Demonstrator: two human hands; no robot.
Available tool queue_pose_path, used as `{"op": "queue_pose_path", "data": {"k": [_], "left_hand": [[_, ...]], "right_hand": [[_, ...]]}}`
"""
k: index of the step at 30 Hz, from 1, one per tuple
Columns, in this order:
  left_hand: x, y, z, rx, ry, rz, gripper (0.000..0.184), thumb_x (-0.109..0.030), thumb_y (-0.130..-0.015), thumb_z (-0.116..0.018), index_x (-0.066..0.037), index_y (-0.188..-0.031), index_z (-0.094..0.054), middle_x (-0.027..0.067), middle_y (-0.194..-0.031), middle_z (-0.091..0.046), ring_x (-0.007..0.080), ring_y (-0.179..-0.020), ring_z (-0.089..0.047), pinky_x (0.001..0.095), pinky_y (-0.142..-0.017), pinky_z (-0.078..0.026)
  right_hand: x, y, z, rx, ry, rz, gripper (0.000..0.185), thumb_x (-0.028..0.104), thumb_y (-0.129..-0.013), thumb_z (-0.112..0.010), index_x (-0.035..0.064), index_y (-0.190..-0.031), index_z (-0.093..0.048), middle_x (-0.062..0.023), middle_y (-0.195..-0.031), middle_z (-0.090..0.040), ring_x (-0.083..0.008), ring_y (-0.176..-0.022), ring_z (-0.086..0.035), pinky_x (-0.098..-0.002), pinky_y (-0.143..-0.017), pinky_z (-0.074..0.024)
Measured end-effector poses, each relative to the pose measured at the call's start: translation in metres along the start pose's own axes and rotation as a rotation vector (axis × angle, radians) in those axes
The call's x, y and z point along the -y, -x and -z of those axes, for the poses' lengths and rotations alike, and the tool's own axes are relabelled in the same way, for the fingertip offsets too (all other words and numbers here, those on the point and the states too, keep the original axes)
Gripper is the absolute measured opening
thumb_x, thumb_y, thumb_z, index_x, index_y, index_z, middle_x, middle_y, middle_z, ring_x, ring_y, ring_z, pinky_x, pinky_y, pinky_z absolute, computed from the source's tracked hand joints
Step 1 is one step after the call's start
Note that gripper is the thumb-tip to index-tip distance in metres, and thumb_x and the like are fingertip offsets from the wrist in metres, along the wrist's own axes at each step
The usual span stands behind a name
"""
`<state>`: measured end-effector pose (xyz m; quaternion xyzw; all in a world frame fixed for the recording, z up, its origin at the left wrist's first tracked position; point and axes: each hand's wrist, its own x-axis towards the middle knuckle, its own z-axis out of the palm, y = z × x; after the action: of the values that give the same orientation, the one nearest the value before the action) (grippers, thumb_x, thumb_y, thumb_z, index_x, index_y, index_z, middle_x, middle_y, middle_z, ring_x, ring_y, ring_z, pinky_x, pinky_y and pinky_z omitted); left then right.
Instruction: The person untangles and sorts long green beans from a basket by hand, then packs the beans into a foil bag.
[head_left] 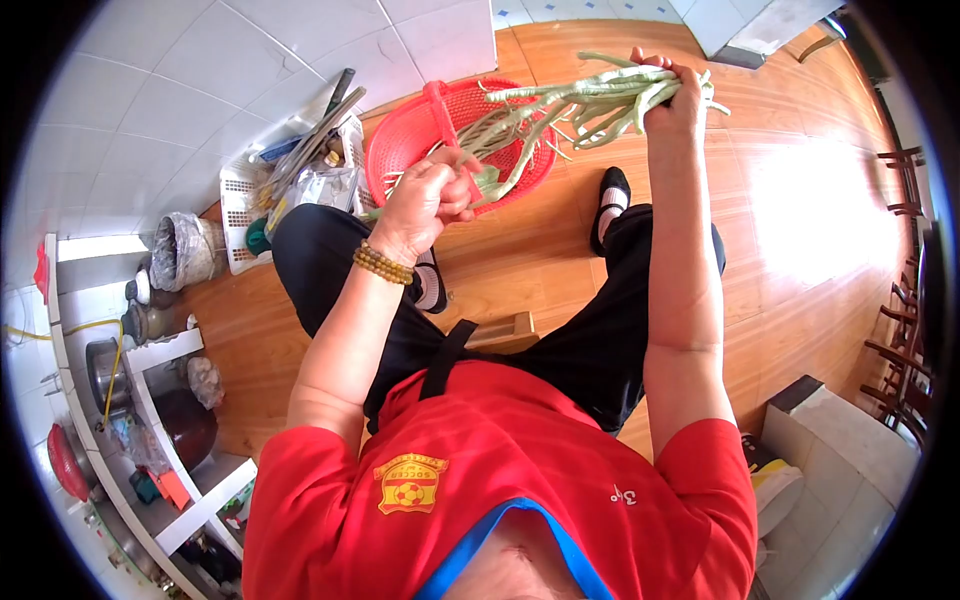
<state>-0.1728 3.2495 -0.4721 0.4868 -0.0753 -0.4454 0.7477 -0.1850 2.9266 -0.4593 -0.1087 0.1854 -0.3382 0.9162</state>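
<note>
Long pale-green beans (610, 98) hang in a bundle from my right hand (675, 85), its fingers wrapped round them to the right of the basket. Their thin ends trail left over the rim of the red plastic basket (400, 130). Above the basket's near side is my left hand (432, 200), with a beaded bracelet (382, 265) at the wrist. Its fingers are curled closed beside a bean end and a wider green piece (487, 183). Whatever they pinch is hidden. More beans lie inside the basket, partly covered by my left hand.
A white crate (240, 215) with long-handled items stands left of the basket against the tiled wall (200, 80). A bagged bin (185, 250) and a shelf (170, 350) with pots are farther left. My feet are on the wooden floor (520, 270); chairs (903, 320) line the right.
</note>
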Motion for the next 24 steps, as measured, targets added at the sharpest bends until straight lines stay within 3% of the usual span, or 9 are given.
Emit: {"op": "queue_pose_path", "data": {"k": [3, 7, 9, 10, 14, 17, 19, 21, 24], "left_hand": [[0.005, -0.003, 0.001, -0.098, 0.185, 0.061, 0.026, -0.013, -0.089, -0.038, -0.008, -0.108, -0.056, -0.0082, -0.058, -0.028, 0.0048, -0.048, -0.028, 0.0264, -0.053, -0.039], [0.007, 0.003, -0.002, -0.099, -0.036, 0.245, 0.026, -0.015, -0.091, -0.038, -0.005, -0.105, -0.057, -0.0074, -0.057, -0.029, 0.0047, -0.046, -0.030, 0.0289, -0.055, -0.047], [0.011, 0.004, -0.004, 0.046, -0.304, 0.303, 0.026, -0.015, -0.091, -0.038, -0.003, -0.103, -0.057, -0.0067, -0.059, -0.033, 0.0051, -0.047, -0.033, 0.0303, -0.058, -0.052], [0.013, 0.005, -0.009, 0.012, -0.401, 0.277, 0.026, -0.011, -0.090, -0.035, -0.003, -0.094, -0.059, -0.0067, -0.056, -0.034, 0.0042, -0.045, -0.032, 0.0323, -0.059, -0.056], [0.023, 0.006, -0.010, -0.204, -0.667, 0.180, 0.021, -0.009, -0.089, -0.035, -0.003, -0.087, -0.055, -0.0058, -0.056, -0.036, 0.0047, -0.045, -0.037, 0.0310, -0.055, -0.055], [0.026, 0.007, -0.005, -0.156, -0.402, 0.201, 0.018, -0.010, -0.088, -0.038, -0.003, -0.091, -0.055, -0.0053, -0.058, -0.038, 0.0044, -0.046, -0.038, 0.0297, -0.054, -0.055], [0.030, 0.001, -0.016, -0.086, -0.425, 0.201, 0.019, -0.011, -0.088, -0.040, -0.002, -0.096, -0.056, -0.0044, -0.060, -0.040, 0.0048, -0.048, -0.040, 0.0271, -0.052, -0.053], [0.035, -0.017, -0.036, 0.160, -0.362, 0.165, 0.023, -0.015, -0.091, -0.041, 0.000, -0.103, -0.055, -0.0042, -0.063, -0.040, 0.0043, -0.050, -0.040, 0.0240, -0.049, -0.048], [0.084, -0.067, -0.058, 0.165, -0.327, 0.190, 0.030, -0.021, -0.091, -0.049, 0.002, -0.110, -0.051, -0.0052, -0.064, -0.038, 0.0031, -0.050, -0.038, 0.0223, -0.047, -0.044]], "right_hand": [[0.001, 0.001, 0.000, 0.028, 0.002, 0.016, 0.007, 0.001, -0.082, -0.038, -0.0021, -0.077, -0.040, -0.0109, -0.071, -0.045, -0.0215, -0.063, -0.049, -0.0509, -0.082, -0.0515], [0.000, 0.003, 0.001, 0.035, -0.004, -0.030, 0.007, 0.001, -0.081, -0.043, -0.0037, -0.076, -0.042, -0.0112, -0.069, -0.046, -0.0210, -0.060, -0.050, -0.0510, -0.085, -0.0498], [-0.001, 0.009, -0.004, 0.037, 0.027, -0.015, 0.007, 0.002, -0.081, -0.043, -0.0037, -0.077, -0.042, -0.0115, -0.069, -0.046, -0.0210, -0.059, -0.050, -0.0505, -0.086, -0.0496], [-0.001, 0.011, -0.006, 0.021, 0.043, -0.002, 0.007, 0.002, -0.081, -0.043, -0.0036, -0.077, -0.042, -0.0117, -0.070, -0.046, -0.0209, -0.059, -0.050, -0.0501, -0.086, -0.0497], [0.006, 0.011, -0.010, 0.023, 0.011, 0.044, 0.011, 0.003, -0.081, -0.042, -0.0005, -0.071, -0.042, -0.0095, -0.066, -0.047, -0.0215, -0.064, -0.051, -0.0482, -0.094, -0.0459], [0.004, 0.013, -0.007, 0.096, 0.005, 0.021, 0.008, 0.004, -0.081, -0.047, -0.0008, -0.076, -0.043, -0.0101, -0.072, -0.047, -0.0207, -0.065, -0.050, -0.0468, -0.083, -0.0502], [-0.005, 0.014, -0.007, 0.091, 0.002, 0.061, 0.009, 0.005, -0.081, -0.049, -0.0016, -0.079, -0.044, -0.0106, -0.073, -0.047, -0.0214, -0.066, -0.051, -0.0462, -0.081, -0.0505], [-0.010, 0.019, -0.012, 0.016, -0.001, 0.058, 0.008, 0.004, -0.082, -0.048, -0.0018, -0.080, -0.044, -0.0107, -0.074, -0.047, -0.0213, -0.068, -0.052, -0.0455, -0.080, -0.0506], [-0.011, 0.023, -0.017, -0.004, -0.049, 0.032, 0.007, 0.004, -0.082, -0.047, -0.0014, -0.082, -0.043, -0.0103, -0.076, -0.048, -0.0208, -0.069, -0.052, -0.0455, -0.081, -0.0508]]}}
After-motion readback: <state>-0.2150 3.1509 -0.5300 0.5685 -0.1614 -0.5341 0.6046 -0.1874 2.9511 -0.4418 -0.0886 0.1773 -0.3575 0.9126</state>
